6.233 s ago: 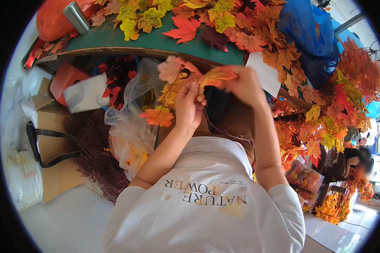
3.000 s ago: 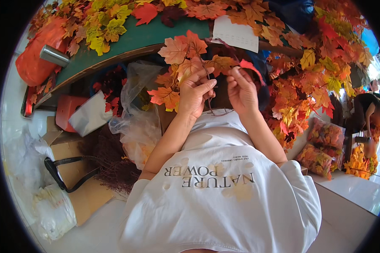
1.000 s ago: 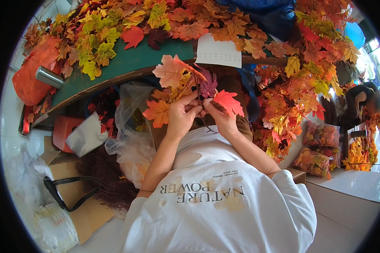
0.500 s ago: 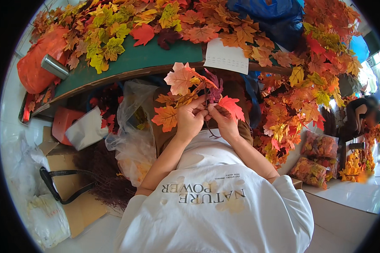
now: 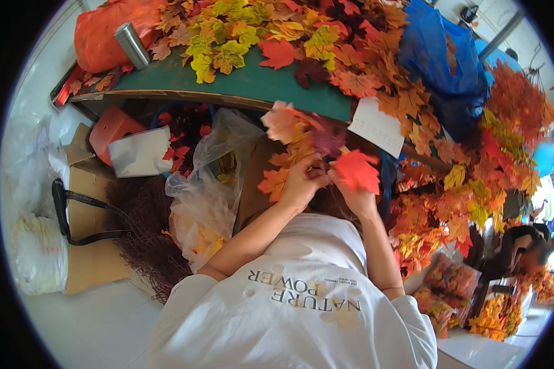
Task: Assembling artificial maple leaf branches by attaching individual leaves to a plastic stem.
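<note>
Above my lap, both hands hold an artificial maple-leaf spray with pale pink, orange, dark purple and red leaves. My left hand [image 5: 305,181] is closed in a pinch around its stems, beside an orange leaf [image 5: 272,182]. Close against it, the fingers of my right hand [image 5: 356,198] pinch the stem too, partly hidden behind a bright red leaf [image 5: 357,170]. A pale pink leaf [image 5: 283,121] and a blurred purple leaf [image 5: 328,136] stand up beyond my fingers. The exact grip point on the stems is covered by my fingertips.
Ahead is a green table [image 5: 264,83] heaped with leaves, a metal cylinder [image 5: 132,46], a white paper [image 5: 377,127] and a blue bag [image 5: 443,49]. Left of me are clear plastic bags [image 5: 197,190], dark twigs [image 5: 148,240] and a cardboard box [image 5: 92,258]. Another person [image 5: 517,252] sits at right.
The view has swung left, so the table and surroundings sit farther right. My hands stay together on the spray; its red leaf has turned in front of my right fingers.
</note>
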Demonstrator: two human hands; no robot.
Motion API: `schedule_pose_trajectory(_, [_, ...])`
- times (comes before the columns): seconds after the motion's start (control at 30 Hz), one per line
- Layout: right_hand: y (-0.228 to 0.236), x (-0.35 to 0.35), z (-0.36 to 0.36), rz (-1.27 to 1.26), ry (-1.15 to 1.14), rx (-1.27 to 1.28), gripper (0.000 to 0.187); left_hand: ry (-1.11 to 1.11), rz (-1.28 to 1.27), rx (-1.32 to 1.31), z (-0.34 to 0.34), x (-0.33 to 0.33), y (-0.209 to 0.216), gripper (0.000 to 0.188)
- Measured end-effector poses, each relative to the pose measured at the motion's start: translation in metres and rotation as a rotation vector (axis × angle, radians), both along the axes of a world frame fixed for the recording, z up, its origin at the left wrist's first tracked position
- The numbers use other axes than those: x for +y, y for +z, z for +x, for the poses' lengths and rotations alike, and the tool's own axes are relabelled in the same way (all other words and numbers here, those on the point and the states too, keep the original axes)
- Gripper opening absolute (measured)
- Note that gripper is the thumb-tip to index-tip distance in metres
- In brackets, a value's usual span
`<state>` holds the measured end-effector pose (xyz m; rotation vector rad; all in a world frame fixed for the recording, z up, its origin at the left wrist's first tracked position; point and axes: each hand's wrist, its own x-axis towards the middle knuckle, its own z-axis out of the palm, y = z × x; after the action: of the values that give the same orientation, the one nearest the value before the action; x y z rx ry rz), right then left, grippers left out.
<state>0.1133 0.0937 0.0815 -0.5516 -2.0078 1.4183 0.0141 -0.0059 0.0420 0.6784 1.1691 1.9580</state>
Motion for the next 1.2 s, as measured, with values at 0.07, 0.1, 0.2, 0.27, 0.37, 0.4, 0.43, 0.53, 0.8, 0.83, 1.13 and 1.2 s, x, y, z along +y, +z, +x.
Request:
schedule_pose_trajectory(0.07, [0.046, 0.011, -0.021, 0.160, 0.265, -0.089, 0.015, 0.122, 0.164, -0.474, -0.020, -0.001, -0.026, 0.028])
schedule_pose_trajectory(0.1, [0.061, 0.020, -0.033, 0.207, 0.308, -0.094, 0.016, 0.098, 0.178, -0.501, -0.032, 0.000, -0.037, 0.015])
schedule_pose_trajectory(0.2, [0.102, 0.051, -0.089, 0.226, 0.089, 0.023, 0.010, 0.196, 0.257, -0.501, -0.046, -0.001, -0.033, 0.009])
schedule_pose_trajectory(0.27, [0.103, 0.095, -0.141, 0.310, -0.022, 0.022, 0.017, 0.186, 0.209, -0.588, -0.050, -0.009, -0.028, 0.005])
schedule_pose_trajectory(0.37, [0.091, 0.162, -0.207, 0.536, -0.069, -0.268, 0.027, 0.056, 0.129, -0.749, -0.054, -0.012, -0.029, 0.005])
schedule_pose_trajectory(0.4, [0.082, 0.180, -0.225, 0.544, -0.074, -0.271, 0.027, 0.015, 0.192, -0.767, -0.051, -0.013, -0.030, 0.008])
schedule_pose_trajectory(0.43, [0.072, 0.197, -0.239, 0.482, -0.045, -0.338, 0.030, -0.030, 0.252, -0.785, -0.051, -0.012, -0.030, 0.012])
schedule_pose_trajectory(0.53, [0.055, 0.207, -0.261, 0.368, -0.046, -0.440, 0.036, -0.012, 0.237, -0.756, -0.049, -0.011, -0.024, 0.018])
schedule_pose_trajectory(0.8, [0.041, 0.202, -0.276, 0.702, -0.079, -0.324, 0.038, -0.065, 0.284, -0.794, -0.053, -0.010, -0.015, 0.033])
schedule_pose_trajectory(0.83, [0.037, 0.225, -0.275, 0.708, -0.198, -0.236, 0.034, -0.122, 0.310, -0.768, -0.054, -0.006, -0.012, 0.035])
schedule_pose_trajectory(1.13, [0.078, 0.206, -0.205, -0.509, -0.079, 0.453, 0.014, -0.152, 0.340, -0.660, -0.049, -0.007, -0.001, 0.039])
schedule_pose_trajectory(1.2, [0.074, 0.207, -0.191, -0.568, 0.037, 0.573, 0.016, -0.189, 0.298, -0.647, -0.045, -0.009, 0.001, 0.029])
